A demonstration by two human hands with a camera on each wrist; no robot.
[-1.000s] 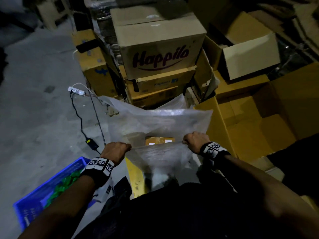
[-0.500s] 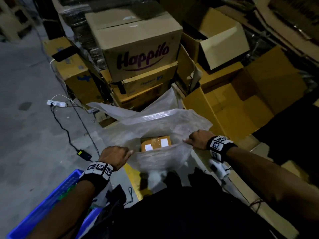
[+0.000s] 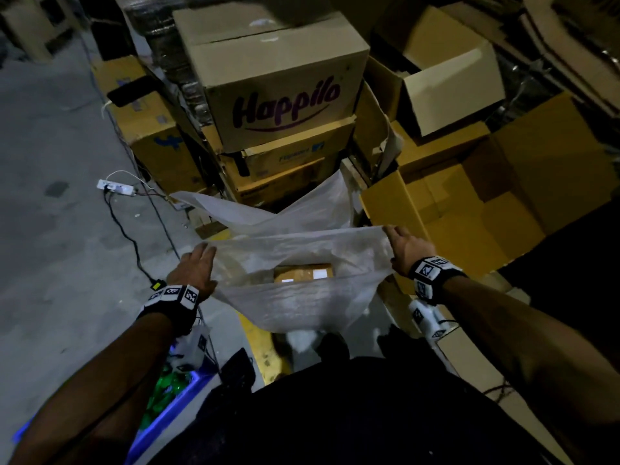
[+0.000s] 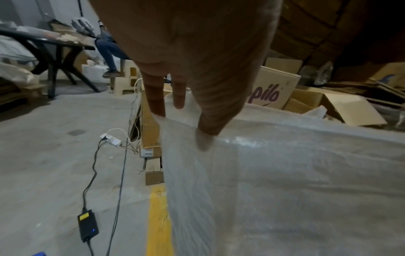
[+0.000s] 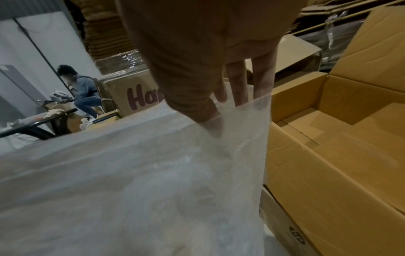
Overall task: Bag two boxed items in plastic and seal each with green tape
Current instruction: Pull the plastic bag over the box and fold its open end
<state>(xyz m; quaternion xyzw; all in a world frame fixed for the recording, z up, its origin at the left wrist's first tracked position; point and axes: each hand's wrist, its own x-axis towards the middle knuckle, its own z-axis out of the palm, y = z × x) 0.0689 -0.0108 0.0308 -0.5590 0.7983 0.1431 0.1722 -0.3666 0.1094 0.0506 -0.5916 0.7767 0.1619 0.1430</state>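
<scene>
A large translucent plastic bag [image 3: 295, 300] hangs in front of me with its mouth held wide. A small brown cardboard box [image 3: 303, 272] with white labels lies inside it, seen through the opening. My left hand [image 3: 203, 261] pinches the left end of the bag's rim, and in the left wrist view the thumb of this left hand [image 4: 202, 136] presses the plastic bag [image 4: 285, 173] against the fingers. My right hand [image 3: 397, 243] pinches the right end of the rim; the right wrist view shows that right hand [image 5: 210, 116] gripping the corner of the bag [image 5: 131, 181].
A blue crate [image 3: 151, 437] holding green rolls [image 3: 161, 391] sits at my lower left. Stacked cartons, one marked Happilo [image 3: 281, 95], stand ahead, and open cardboard boxes [image 3: 469, 213] lie to the right. A power strip [image 3: 115, 187] and cables cross the concrete floor on the left.
Both hands have slid outward and up along the rim, stretching the bag's mouth wider and flatter. The box stays inside the bag.
</scene>
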